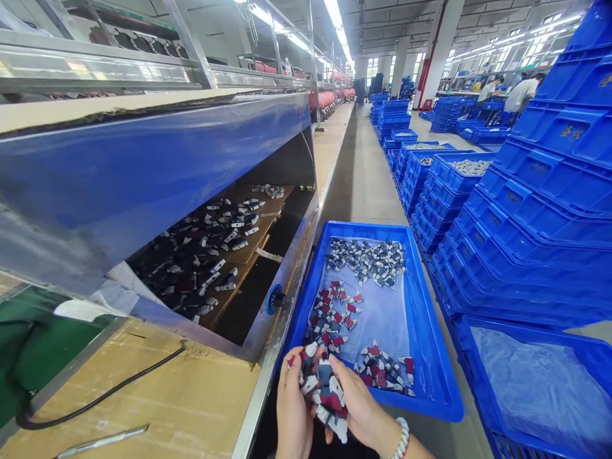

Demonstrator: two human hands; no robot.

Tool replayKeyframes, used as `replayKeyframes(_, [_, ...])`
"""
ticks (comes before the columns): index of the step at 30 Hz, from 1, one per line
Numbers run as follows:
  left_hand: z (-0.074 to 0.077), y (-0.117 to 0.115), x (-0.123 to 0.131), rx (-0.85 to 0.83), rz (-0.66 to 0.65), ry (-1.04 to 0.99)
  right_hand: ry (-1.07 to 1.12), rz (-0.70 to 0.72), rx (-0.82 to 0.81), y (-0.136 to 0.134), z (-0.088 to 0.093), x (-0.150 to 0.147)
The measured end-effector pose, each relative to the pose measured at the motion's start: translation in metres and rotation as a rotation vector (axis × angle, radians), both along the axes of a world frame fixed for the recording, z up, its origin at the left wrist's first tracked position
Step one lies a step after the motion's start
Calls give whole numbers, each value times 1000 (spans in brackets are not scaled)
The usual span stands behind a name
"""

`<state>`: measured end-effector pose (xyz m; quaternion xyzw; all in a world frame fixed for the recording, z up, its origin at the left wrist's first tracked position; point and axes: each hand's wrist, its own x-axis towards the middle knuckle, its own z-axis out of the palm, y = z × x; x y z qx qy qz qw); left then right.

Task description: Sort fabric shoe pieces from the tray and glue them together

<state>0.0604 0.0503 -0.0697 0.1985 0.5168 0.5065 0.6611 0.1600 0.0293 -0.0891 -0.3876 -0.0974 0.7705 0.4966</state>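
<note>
The left hand (292,408) and right hand (364,405) curl around a bunch of small red and gray parts (326,390) over a blue tray (427,319), where more parts (366,260) lie in what look like three piles on a plastic sheet (382,319).

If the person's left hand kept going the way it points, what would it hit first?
Probably the left rim of the blue plastic tray, just past the fingertips of the left hand, though it may pass above; depth is unclear.
</note>
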Motion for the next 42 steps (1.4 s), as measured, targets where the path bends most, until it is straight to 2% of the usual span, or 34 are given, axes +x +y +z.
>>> replayKeyframes(5, [15, 5, -6, -221, 22, -325, 124, 69, -12, -5, 3, 3])
replayKeyframes(8, [20, 5, -10, -279, 63, -504, 181, 90, -71, -12, 7, 3])
replayKeyframes(14, [24, -3, -15, -221, 200, -687, 224, -9, -123, -27, 10, 14])
replayKeyframes(20, [48, -17, -16, -122, 145, -823, 155, -60, -156, -40, 16, 27])
replayKeyframes(24, [59, -22, -18, -144, 196, -822, 151, -54, -141, -45, 20, 25])
replayKeyframes(31, [64, -25, -23, -160, 314, -711, 223, 59, -105, -47, 13, 12])
replayKeyframes(34, [62, -26, -26, -81, 265, -690, 256, 71, -124, -47, 10, 8])
replayKeyframes(38, [55, -33, -35, 68, 95, -653, 270, 92, -99, -52, 10, 7])
replayKeyframes(42, [54, -42, -45, 54, 16, -714, 312, 88, -69, -62, 15, 9])
